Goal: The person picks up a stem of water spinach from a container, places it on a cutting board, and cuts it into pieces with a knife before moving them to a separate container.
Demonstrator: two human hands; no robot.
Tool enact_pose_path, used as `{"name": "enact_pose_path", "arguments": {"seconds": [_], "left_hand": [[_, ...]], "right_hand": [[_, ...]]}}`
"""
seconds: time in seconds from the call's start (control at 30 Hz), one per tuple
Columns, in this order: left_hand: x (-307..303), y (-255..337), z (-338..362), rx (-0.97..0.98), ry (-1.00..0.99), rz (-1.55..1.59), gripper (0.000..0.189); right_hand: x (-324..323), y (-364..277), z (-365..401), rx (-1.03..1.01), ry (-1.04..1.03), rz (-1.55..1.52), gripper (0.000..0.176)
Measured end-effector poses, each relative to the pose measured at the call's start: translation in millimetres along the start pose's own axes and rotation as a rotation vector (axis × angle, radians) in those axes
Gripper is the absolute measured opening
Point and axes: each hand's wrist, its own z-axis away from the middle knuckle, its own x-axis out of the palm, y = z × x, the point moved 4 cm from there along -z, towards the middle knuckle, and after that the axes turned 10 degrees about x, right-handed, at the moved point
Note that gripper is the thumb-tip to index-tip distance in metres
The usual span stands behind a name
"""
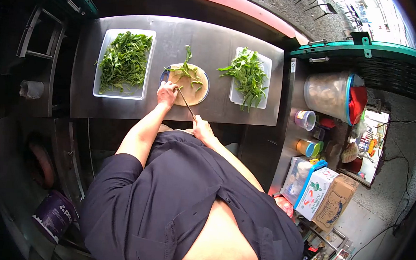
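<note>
Cut leafy greens [187, 71] lie on a round board [200, 94] near the middle of a steel tabletop [190, 31], some stems trailing past its far rim. They look light, soft and easily bruised, the stems slightly stiffer and best held gathered at their bases. A right hand [202, 129] closes around the handle of a knife [186, 103], its blade slanting over the board's near side. A left hand [167, 94] curls by the board's near left edge, close to the tip; whether it grips anything cannot be told. Steel runs between the board and two leaf-filled tubs, a left tub [135, 93] and a right tub [267, 69]; the tabletop's near edge passes beneath both wrists.
</note>
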Motion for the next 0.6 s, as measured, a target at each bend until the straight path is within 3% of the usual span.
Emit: {"name": "enact_pose_path", "arguments": {"seconds": [0.6], "left_hand": [[-3.3, -3.1, -12.2, 0.039, -0.093, -0.082, 0.011]], "right_hand": [[17.5, 3.6, -4.2, 0.032, -0.013, -0.034, 0.028]]}}
